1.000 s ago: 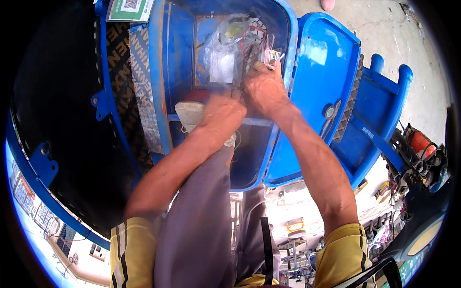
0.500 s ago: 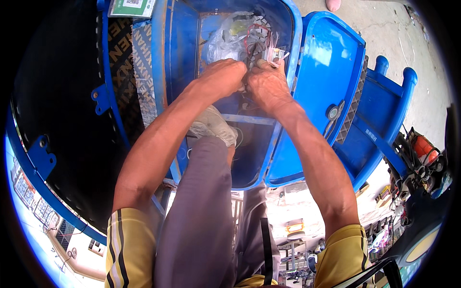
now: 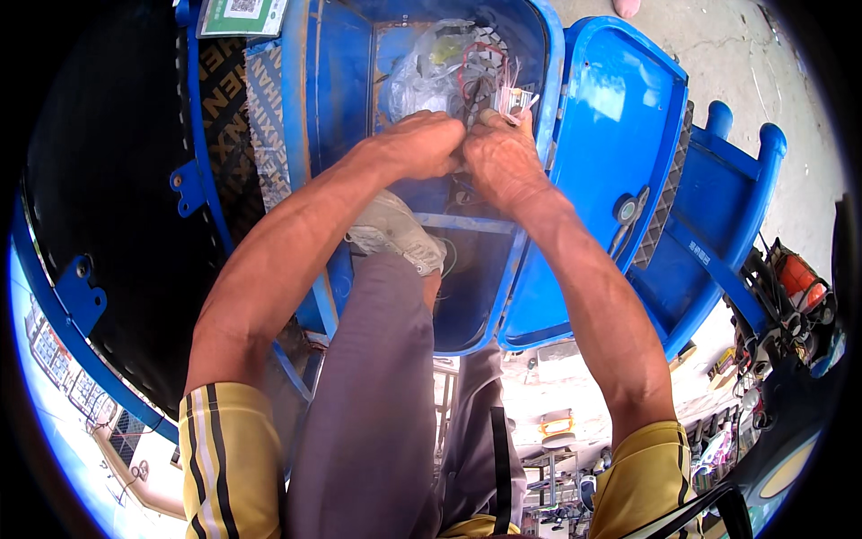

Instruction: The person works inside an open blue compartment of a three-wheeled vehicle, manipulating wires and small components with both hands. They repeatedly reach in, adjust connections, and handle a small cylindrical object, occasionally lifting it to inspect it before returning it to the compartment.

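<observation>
My left hand (image 3: 426,142) is closed inside the blue metal box (image 3: 304,126), almost touching my right hand (image 3: 503,162), which is also curled closed just below a bundle of pale wires or strips (image 3: 514,99). Fingers hide whatever both hands grip. Above them lie a crumpled clear plastic bag (image 3: 422,76) and red wires (image 3: 469,67) among small grey pieces. My raised foot, in a pale worn shoe (image 3: 391,229), rests at the box's near left part, below my left forearm, beside a crossbar and a lower compartment.
An open blue lid (image 3: 602,171) spreads right of the box, beside a blue railed frame (image 3: 718,234). Black padding (image 3: 108,162) and patterned board (image 3: 224,99) lie left. Concrete floor (image 3: 763,81), another person's foot (image 3: 626,5) and a dark cluttered pile (image 3: 790,314) are beyond.
My left hand has moved up toward my right hand, its forearm now more slanted across the box. My shoe shows more below it. My right hand has shifted slightly.
</observation>
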Motion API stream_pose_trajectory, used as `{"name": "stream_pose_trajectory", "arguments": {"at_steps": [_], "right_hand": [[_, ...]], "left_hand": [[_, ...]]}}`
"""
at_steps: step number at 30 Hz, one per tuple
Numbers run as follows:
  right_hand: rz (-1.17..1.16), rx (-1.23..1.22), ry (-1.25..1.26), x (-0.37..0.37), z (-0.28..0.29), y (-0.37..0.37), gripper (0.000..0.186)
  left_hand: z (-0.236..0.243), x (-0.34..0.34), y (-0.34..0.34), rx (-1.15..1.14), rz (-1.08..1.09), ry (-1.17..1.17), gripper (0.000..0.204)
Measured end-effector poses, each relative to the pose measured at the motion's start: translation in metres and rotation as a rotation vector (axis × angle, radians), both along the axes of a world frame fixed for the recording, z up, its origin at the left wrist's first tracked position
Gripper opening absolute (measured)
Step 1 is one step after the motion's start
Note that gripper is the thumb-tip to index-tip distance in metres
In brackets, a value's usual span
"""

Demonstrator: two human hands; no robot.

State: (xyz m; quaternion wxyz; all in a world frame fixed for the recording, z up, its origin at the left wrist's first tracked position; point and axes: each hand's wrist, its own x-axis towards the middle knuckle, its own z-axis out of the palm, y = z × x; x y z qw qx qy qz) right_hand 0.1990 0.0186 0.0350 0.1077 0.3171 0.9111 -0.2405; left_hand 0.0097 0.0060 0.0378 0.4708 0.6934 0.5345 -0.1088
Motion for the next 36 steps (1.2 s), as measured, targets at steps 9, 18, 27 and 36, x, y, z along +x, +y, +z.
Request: {"name": "stream_pose_trajectory", "arguments": {"at_steps": [9,18,27,36], "right_hand": [[0.059,0.266,0.008,0.006,-0.014,-0.013,0.021],[0.016,0.290,0.199,0.015,-0.006,-0.024,0.017],[-0.070,0.283,0.188,0.012,-0.004,-0.027,0.019],[-0.199,0.169,0.422,0.024,0.011,-0.029,0.016]], "left_hand": [[0.000,0.012,-0.002,0.081,-0.089,0.078,0.021],[-0.020,0.004,-0.012,0.097,0.039,-0.072,0.027],[-0.015,-0.002,-0.007,0.029,0.199,-0.118,0.024],[-0.007,0.013,-0.004,0.086,-0.049,-0.020,0.017]]}}
